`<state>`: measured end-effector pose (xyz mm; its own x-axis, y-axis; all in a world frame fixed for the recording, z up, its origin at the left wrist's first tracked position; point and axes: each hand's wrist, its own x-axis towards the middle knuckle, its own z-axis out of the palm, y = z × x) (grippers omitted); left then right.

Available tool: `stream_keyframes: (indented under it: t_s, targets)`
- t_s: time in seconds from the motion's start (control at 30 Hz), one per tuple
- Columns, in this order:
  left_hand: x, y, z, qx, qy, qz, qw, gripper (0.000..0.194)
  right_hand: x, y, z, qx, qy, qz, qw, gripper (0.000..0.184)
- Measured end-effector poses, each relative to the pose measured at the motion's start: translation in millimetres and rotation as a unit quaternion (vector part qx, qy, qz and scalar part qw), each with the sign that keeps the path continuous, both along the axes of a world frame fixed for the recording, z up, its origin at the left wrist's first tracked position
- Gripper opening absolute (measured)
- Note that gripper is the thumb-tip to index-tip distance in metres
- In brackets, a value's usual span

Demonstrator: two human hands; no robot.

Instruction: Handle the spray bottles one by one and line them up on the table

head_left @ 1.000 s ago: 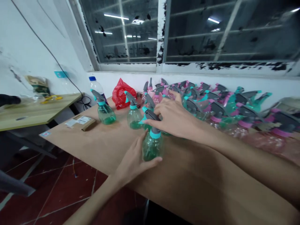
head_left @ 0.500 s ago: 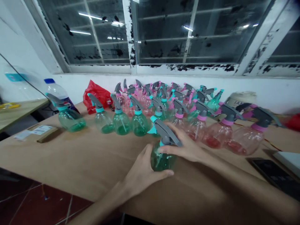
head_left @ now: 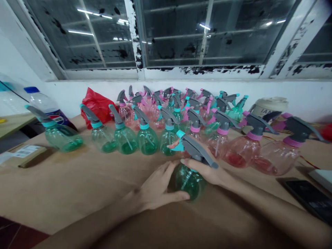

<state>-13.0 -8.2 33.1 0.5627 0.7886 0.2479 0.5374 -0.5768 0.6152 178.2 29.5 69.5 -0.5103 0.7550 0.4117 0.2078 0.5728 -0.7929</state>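
A green spray bottle (head_left: pixel 190 181) with a grey trigger head and teal collar stands on the brown table (head_left: pixel 77 180) right in front of me. My left hand (head_left: pixel 158 188) cups the bottle's round body from the left. My right hand (head_left: pixel 207 169) is closed round its neck under the grey trigger head. Behind it stands a row of green spray bottles (head_left: pixel 124 138), and to the right a row of pink spray bottles (head_left: pixel 238 148).
A red plastic bag (head_left: pixel 97 105) and a clear drink bottle with a blue cap (head_left: pixel 43 103) sit at the back left. A small cardboard box (head_left: pixel 24 155) lies far left. A dark phone (head_left: pixel 308 199) lies at the right. A white tub (head_left: pixel 269 105) stands behind the pink bottles.
My view has swung right and lowered toward the table. Both hands have brought the green bottle a little rightward and nearer, out of the crowd of bottles.
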Motion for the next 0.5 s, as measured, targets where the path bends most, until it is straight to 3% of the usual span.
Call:
stream_keyframes:
  t_s: [0.13, 0.23, 0.5]
  targets:
    - [-21.1, 20.3, -14.5, 0.055, 0.058, -0.056, 0.995, 0.088, 7.2, 1.5, 4.0, 0.002, 0.002, 0.002, 1.0, 0.042]
    - [-28.7, 27.5, -22.1, 0.083, 0.111, -0.072, 0.988, 0.099, 8.1, -0.2, 10.4, -0.008, 0.001, 0.003, 1.0, 0.033]
    - [-24.9, 21.2, -20.7, 0.09, 0.17, -0.069, 0.979, 0.105, 5.2, -2.6, 16.7, -0.026, 0.023, 0.008, 0.999, 0.02]
